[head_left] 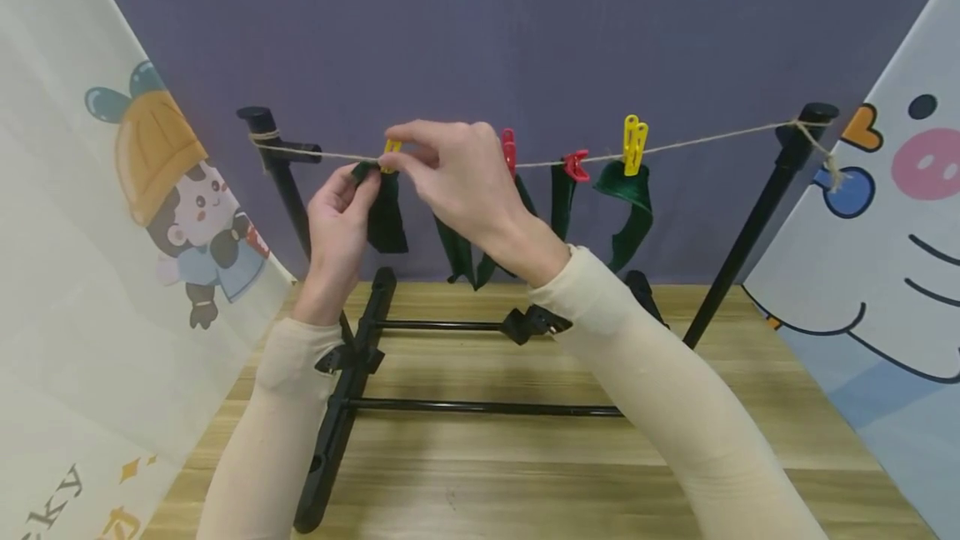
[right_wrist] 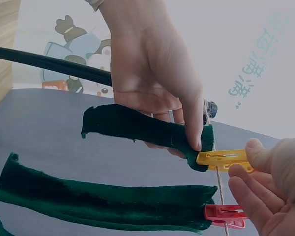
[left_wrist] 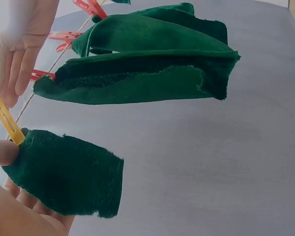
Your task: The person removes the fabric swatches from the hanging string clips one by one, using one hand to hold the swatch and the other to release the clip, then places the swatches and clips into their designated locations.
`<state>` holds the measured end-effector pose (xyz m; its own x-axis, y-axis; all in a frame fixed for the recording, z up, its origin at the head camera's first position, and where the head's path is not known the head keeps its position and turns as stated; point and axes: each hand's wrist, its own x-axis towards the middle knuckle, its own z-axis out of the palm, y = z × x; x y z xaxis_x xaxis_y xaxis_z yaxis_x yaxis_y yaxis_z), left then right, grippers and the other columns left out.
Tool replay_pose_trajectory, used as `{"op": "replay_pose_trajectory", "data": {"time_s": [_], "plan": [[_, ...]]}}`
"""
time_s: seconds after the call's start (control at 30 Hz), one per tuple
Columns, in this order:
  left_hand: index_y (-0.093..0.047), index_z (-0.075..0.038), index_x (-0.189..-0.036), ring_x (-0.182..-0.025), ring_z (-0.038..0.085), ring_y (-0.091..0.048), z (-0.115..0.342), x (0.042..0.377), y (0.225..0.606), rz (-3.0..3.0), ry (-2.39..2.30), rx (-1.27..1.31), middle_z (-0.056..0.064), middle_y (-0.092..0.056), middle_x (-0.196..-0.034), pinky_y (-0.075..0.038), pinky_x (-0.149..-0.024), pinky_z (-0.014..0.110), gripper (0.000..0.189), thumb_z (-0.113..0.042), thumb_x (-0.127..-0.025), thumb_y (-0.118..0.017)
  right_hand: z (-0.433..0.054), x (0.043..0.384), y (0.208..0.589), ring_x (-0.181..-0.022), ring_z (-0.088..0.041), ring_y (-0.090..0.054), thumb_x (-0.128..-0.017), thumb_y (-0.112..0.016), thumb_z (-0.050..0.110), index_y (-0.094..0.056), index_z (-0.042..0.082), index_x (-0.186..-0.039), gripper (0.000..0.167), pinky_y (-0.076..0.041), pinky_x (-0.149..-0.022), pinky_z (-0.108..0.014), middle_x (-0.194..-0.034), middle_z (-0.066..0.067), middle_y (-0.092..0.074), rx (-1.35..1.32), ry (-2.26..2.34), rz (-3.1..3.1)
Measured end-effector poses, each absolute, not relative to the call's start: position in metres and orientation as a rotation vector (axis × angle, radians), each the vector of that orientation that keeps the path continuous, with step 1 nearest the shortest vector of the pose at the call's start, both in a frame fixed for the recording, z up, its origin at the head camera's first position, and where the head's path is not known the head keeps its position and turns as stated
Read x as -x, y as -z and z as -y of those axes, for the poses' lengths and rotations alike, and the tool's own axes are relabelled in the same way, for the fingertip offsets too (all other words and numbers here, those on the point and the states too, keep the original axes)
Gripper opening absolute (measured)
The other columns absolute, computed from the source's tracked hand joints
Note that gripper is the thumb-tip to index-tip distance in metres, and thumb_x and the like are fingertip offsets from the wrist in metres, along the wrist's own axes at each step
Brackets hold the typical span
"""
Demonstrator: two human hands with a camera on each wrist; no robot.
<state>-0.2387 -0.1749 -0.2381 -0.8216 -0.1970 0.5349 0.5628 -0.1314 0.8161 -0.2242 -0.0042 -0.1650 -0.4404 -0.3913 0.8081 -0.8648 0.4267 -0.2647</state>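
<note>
My right hand [head_left: 468,182] pinches a yellow clothespin [right_wrist: 223,160] between thumb and fingertips. The clothespin's jaws sit over the twine [head_left: 341,155] and the top edge of a small dark green cloth strip [left_wrist: 71,172]. With thumb and fingers, my left hand [head_left: 337,219] grips that strip by its upper edge, right beside the clothespin. The strip hangs down from the twine. Nearest to it, a longer folded green cloth [left_wrist: 147,81] hangs from a red clothespin [right_wrist: 225,214].
Farther right, a green cloth [head_left: 633,207] hangs under another yellow clothespin [head_left: 634,144], next to a red clothespin [head_left: 576,165]. Black posts [head_left: 738,248] hold up the twine at both ends. The black base rail [head_left: 480,407] rests on a wooden table [head_left: 480,473]. Printed panels stand at both sides.
</note>
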Motion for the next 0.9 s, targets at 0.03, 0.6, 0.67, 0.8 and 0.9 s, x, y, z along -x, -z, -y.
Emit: {"op": "replay_pose_trajectory", "data": {"time_s": [0.03,0.6,0.67,0.8,0.9], "plan": [[-0.067,-0.008,-0.1,-0.096,0.019,-0.061,0.1753,0.2383,0.2381,1.649,1.996,0.406,0.008,-0.067,-0.102,-0.048,-0.082,0.028,0.015,-0.021,-0.092,-0.067,0.0043,0.2244,0.1658,-0.07,-0.001,-0.066,-0.09,-0.069,0.021,-0.072,0.008,-0.11,0.024,-0.043,-0.049,-0.019,-0.1,0.0,-0.073,-1.057,-0.912,2.01],[-0.066,-0.009,-0.103,-0.098,0.02,-0.06,0.18,0.2361,0.2377,1.715,1.928,0.377,0.009,-0.066,-0.104,-0.046,-0.083,0.031,0.02,-0.026,-0.092,-0.066,0.0042,0.2256,0.1653,-0.069,-0.002,-0.067,-0.09,-0.068,0.024,-0.073,0.008,-0.107,0.024,-0.045,-0.051,-0.017,-0.093,0.0,-0.073,-1.061,-0.965,1.899],[-0.066,-0.009,-0.103,-0.099,0.02,-0.06,0.1798,0.2357,0.2379,1.712,1.929,0.375,0.009,-0.067,-0.105,-0.046,-0.084,0.031,0.02,-0.025,-0.092,-0.066,0.0037,0.2253,0.1656,-0.066,0.001,-0.065,-0.09,-0.068,0.024,-0.073,0.008,-0.107,0.024,-0.045,-0.05,-0.017,-0.09,0.0,-0.073,-1.046,-0.969,1.888],[-0.066,-0.009,-0.103,-0.1,0.019,-0.06,0.1799,0.2357,0.2384,1.717,1.925,0.372,0.007,-0.067,-0.106,-0.044,-0.089,0.032,0.018,-0.024,-0.092,-0.066,0.0023,0.2243,0.166,-0.062,0.003,-0.062,-0.091,-0.067,0.024,-0.073,0.008,-0.107,0.024,-0.043,-0.049,-0.017,-0.089,0.001,-0.073,-1.014,-0.97,1.865],[-0.066,-0.009,-0.103,-0.101,0.019,-0.061,0.1805,0.2355,0.239,1.72,1.924,0.37,0.008,-0.067,-0.107,-0.043,-0.091,0.033,0.019,-0.024,-0.092,-0.066,0.0017,0.223,0.1663,-0.061,0.002,-0.062,-0.091,-0.067,0.024,-0.073,0.008,-0.108,0.024,-0.041,-0.047,-0.018,-0.089,0.0,-0.073,-1.007,-0.967,1.855]]}}
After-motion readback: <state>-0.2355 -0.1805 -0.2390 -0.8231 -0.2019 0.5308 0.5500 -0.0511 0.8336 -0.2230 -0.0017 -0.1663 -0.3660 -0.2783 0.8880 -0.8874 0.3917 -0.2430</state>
